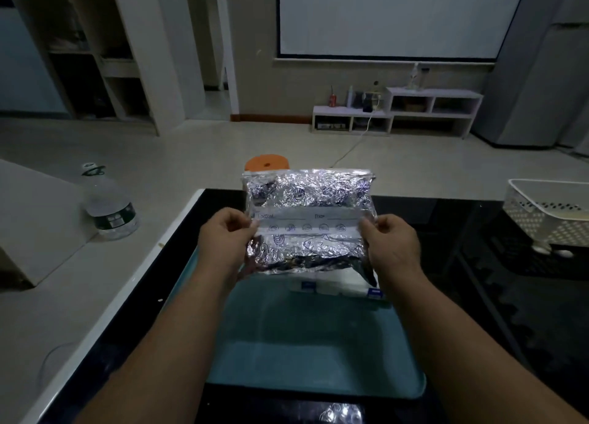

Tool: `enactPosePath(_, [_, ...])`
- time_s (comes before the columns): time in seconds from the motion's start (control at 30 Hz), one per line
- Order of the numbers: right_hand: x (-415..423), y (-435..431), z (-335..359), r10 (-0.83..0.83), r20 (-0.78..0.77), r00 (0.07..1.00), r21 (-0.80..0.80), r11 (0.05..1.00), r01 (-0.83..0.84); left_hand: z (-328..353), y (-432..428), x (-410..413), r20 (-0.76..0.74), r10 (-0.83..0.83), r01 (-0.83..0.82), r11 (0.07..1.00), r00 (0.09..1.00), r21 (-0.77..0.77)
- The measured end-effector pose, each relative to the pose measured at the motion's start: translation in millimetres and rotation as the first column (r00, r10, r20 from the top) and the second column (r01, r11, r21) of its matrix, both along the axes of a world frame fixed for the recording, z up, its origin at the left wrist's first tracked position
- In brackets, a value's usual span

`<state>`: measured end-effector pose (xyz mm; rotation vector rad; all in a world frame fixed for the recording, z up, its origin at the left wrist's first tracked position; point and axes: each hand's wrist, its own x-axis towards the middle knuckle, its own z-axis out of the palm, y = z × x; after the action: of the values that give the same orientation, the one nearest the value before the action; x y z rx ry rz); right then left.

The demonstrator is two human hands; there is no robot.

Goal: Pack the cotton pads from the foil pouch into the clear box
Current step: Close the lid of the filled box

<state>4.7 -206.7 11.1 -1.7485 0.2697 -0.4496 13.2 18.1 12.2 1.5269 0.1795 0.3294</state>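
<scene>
Crinkled silver shows at the very bottom edge, a foil scrap [341, 413] lying on the glossy black counter [484, 296]. Just beyond it sits a shallow, smooth-walled container with rounded corners, see-through with a teal tint, which I take to be the clear box [296, 344].

Both forearms reach over it. The left hand [223, 238] and right hand [392, 241] hold the foil pouch [306, 200] upright in the air above the box's far end. Each hand's fingers [247, 221] are clamped on a side edge, level with the pouch's white label strip. The pouch is heavily wrinkled metallic film printed with blue fish drawings, and its top edge runs straight and looks closed.

No loose cotton pads are visible. Some white packets [331, 285] with small blue marks lie under the pouch at the box's far end, though I cannot tell what they are. The packing seems barely begun: the pouch has yet to be opened and emptied.

A perforated white basket [548, 213] stands at the right, and a plastic water bottle [108, 206] at the left.
</scene>
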Motion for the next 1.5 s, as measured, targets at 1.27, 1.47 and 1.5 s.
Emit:
enactPosePath(1.27, [14, 65, -33, 0.081, -0.168, 0.983, -0.141, 0.984, -0.106, -35, 65, 13, -0.153, 0.110, -0.100, 0.992, 0.982, 0.075])
enactPosePath(1.47, [14, 96, -46, 0.136, -0.200, 0.970, -0.550, 0.804, -0.226, -54, 89, 18, -0.250, 0.267, -0.207, 0.948, 0.931, 0.243])
enactPosePath(1.5, [12, 101, -48, 0.149, -0.183, 0.972, -0.651, 0.723, -0.233, -57, 93, 18, -0.252, 0.288, -0.217, 0.936, 0.924, 0.276])
